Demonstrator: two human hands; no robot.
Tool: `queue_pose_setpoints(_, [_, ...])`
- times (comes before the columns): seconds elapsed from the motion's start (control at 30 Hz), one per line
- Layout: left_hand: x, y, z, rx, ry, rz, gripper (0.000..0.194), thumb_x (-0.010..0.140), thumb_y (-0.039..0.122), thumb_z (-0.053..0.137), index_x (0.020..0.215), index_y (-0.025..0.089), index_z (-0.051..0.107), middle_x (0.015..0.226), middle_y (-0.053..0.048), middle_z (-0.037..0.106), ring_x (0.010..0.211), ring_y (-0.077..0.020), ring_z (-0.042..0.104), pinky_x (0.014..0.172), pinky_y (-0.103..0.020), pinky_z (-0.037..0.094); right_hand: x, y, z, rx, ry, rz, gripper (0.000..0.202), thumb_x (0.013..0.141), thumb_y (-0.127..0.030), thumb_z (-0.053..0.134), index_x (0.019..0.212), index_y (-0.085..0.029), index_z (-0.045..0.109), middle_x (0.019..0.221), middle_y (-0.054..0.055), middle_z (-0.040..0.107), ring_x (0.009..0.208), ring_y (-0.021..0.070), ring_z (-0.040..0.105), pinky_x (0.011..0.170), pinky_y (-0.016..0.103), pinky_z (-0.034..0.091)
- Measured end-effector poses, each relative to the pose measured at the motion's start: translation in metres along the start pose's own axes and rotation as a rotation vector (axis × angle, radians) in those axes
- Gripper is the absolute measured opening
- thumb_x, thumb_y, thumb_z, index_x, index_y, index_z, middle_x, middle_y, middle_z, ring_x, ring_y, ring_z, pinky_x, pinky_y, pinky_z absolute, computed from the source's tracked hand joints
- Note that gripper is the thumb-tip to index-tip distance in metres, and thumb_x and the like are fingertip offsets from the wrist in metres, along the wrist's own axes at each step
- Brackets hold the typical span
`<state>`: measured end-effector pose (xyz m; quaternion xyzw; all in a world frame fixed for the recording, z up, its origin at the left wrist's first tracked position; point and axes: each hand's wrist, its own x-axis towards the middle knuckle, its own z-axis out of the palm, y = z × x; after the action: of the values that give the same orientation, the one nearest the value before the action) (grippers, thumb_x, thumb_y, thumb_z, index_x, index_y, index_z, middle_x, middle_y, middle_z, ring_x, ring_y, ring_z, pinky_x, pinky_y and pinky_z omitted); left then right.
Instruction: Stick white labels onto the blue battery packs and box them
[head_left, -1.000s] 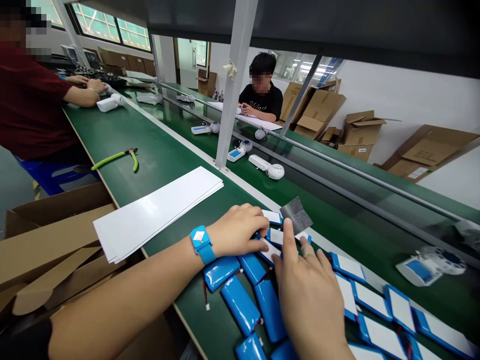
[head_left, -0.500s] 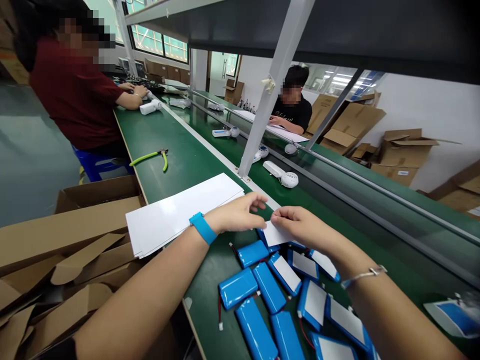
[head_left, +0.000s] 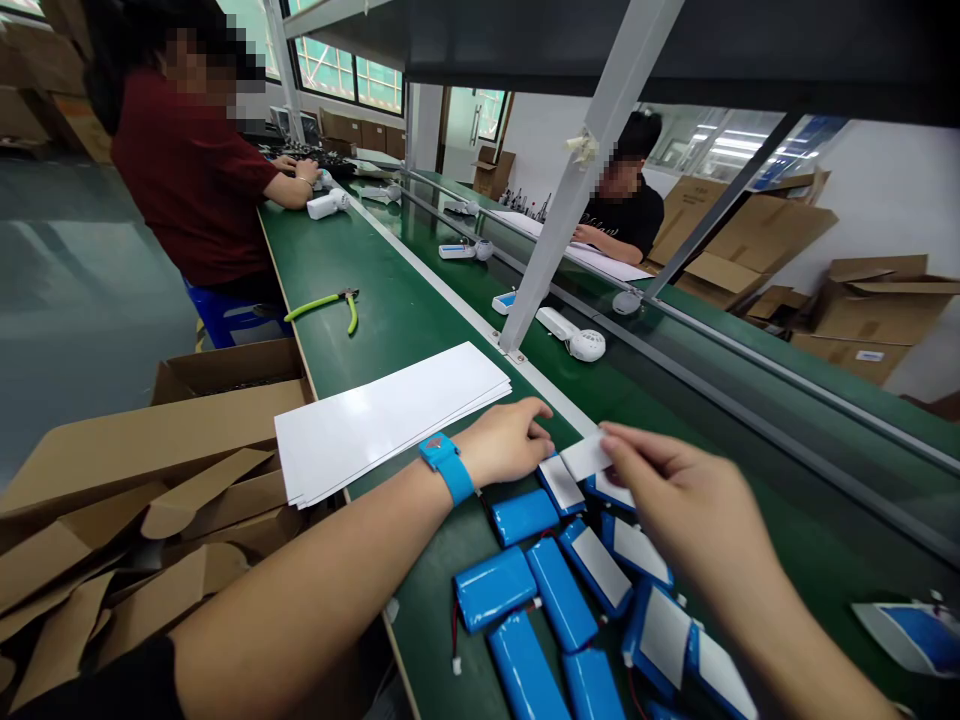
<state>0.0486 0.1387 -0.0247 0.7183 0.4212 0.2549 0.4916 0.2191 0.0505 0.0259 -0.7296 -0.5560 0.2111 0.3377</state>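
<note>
My right hand (head_left: 690,500) pinches a small white sticker (head_left: 585,457) between thumb and fingers, above the far end of a group of blue battery packs (head_left: 564,592). My left hand (head_left: 510,440) is beside it with fingers apart and partly bent. Its thumb side is close to a blue battery pack bearing a white sticker (head_left: 561,483); whether they touch, I cannot tell. Several packs toward the right carry white stickers, while several nearer the left edge show plain blue tops. Left of my hands lies a stack of white sheets (head_left: 390,420).
Green-handled cutters (head_left: 322,304) lie on the green table (head_left: 405,300). A slanted white post (head_left: 555,220) rises past my hands. White handheld devices (head_left: 574,335) rest beyond it. Open cardboard boxes (head_left: 157,450) stand at the left. Two other people sit farther along the tables.
The white sticker has moved up and right in my right hand, uncovering a battery pack with a white sticker on it. My left hand's fingers have bent and lowered. The view has shifted.
</note>
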Motion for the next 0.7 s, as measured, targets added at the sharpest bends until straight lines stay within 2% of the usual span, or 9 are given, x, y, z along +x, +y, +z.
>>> queue_pose_setpoints(0.07, [-0.01, 0.0, -0.009, -0.043, 0.082, 0.011, 0.036, 0.088, 0.017, 0.058, 0.124, 0.017, 0.057, 0.124, -0.011, 0.069, 0.111, -0.0226, 0.066, 0.095, -0.038, 0.053, -0.016, 0.002, 0.012, 0.1, -0.128, 0.091, 0.047, 0.084, -0.057, 0.06, 0.111, -0.023, 0.075, 0.092, 0.005, 0.076, 0.082, 0.0264, 0.072, 0.072, 0.039, 0.058])
queue_pose_setpoints(0.13, [-0.029, 0.0, -0.015, -0.09, 0.144, 0.032, 0.03, 0.092, 0.017, 0.053, 0.121, 0.018, 0.058, 0.123, -0.009, 0.068, 0.112, -0.0192, 0.065, 0.095, -0.034, 0.053, -0.027, 0.006, 0.025, 0.14, -0.213, 0.123, 0.049, 0.083, -0.059, 0.06, 0.113, -0.022, 0.074, 0.091, 0.004, 0.076, 0.08, 0.024, 0.072, 0.071, 0.035, 0.059])
queue_pose_setpoints(0.27, [-0.074, -0.008, -0.009, -0.028, 0.25, 0.076, 0.023, 0.095, 0.037, 0.057, 0.111, 0.022, 0.063, 0.103, -0.003, 0.07, 0.095, -0.0181, 0.065, 0.081, -0.031, 0.054, -0.037, 0.011, 0.039, 0.054, -0.246, 0.08, 0.045, 0.089, -0.053, 0.054, 0.114, -0.022, 0.074, 0.086, 0.004, 0.076, 0.078, 0.0227, 0.072, 0.072, 0.034, 0.059])
queue_pose_setpoints(0.37, [-0.09, -0.016, 0.004, 0.196, 0.279, 0.103, 0.025, 0.087, 0.04, 0.068, 0.105, 0.023, 0.065, 0.099, -0.002, 0.069, 0.094, -0.0213, 0.063, 0.081, -0.035, 0.052, -0.043, 0.008, 0.045, -0.136, -0.215, -0.083, 0.038, 0.096, -0.043, 0.048, 0.114, -0.022, 0.074, 0.104, 0.006, 0.074, 0.093, 0.0254, 0.069, 0.085, 0.039, 0.056])
queue_pose_setpoints(0.43, [-0.092, -0.02, 0.011, 0.281, 0.267, 0.117, 0.025, 0.083, 0.036, 0.073, 0.103, 0.023, 0.065, 0.1, -0.002, 0.068, 0.097, -0.0238, 0.061, 0.084, -0.038, 0.05, -0.048, 0.002, 0.049, -0.319, -0.189, -0.21, 0.038, 0.098, -0.033, 0.043, 0.115, -0.018, 0.074, 0.115, 0.011, 0.069, 0.103, 0.0328, 0.063, 0.09, 0.048, 0.051])
queue_pose_setpoints(0.5, [-0.09, -0.019, 0.015, 0.327, 0.248, 0.133, 0.022, 0.084, 0.033, 0.073, 0.104, 0.025, 0.066, 0.103, -0.002, 0.069, 0.098, -0.0247, 0.06, 0.085, -0.039, 0.049, -0.052, -0.005, 0.051, -0.508, -0.147, -0.287, 0.045, 0.098, -0.021, 0.034, 0.12, -0.008, 0.071, 0.115, 0.02, 0.065, 0.105, 0.0411, 0.057, 0.083, 0.054, 0.048])
queue_pose_setpoints(0.57, [-0.088, -0.015, 0.017, 0.383, 0.217, 0.156, 0.018, 0.088, 0.031, 0.069, 0.106, 0.028, 0.069, 0.108, 0.0, 0.069, 0.101, -0.0241, 0.061, 0.088, -0.038, 0.049, -0.052, -0.007, 0.049, -0.656, -0.068, -0.294, 0.053, 0.095, -0.015, 0.027, 0.134, 0.006, 0.056, 0.113, 0.029, 0.059, 0.104, 0.0471, 0.053, 0.074, 0.055, 0.047])
queue_pose_setpoints(0.63, [-0.09, -0.009, 0.014, 0.447, 0.197, 0.172, 0.02, 0.09, 0.033, 0.067, 0.11, 0.032, 0.071, 0.115, 0.001, 0.069, 0.104, -0.0231, 0.062, 0.092, -0.036, 0.05, -0.048, 0.002, 0.036, -0.751, 0.026, -0.299, 0.06, 0.094, -0.018, 0.034, 0.146, 0.012, 0.035, 0.112, 0.032, 0.056, 0.101, 0.0474, 0.052, 0.07, 0.053, 0.048])
queue_pose_setpoints(0.7, [-0.094, -0.006, 0.001, 0.529, 0.234, 0.151, 0.03, 0.09, 0.037, 0.066, 0.12, 0.033, 0.069, 0.125, 0.001, 0.066, 0.11, -0.0232, 0.062, 0.097, -0.036, 0.049, -0.047, 0.02, 0.014, -0.792, 0.1, -0.383, 0.069, 0.093, -0.029, 0.046, 0.151, 0.006, 0.03, 0.116, 0.028, 0.055, 0.102, 0.0445, 0.054, 0.071, 0.052, 0.051])
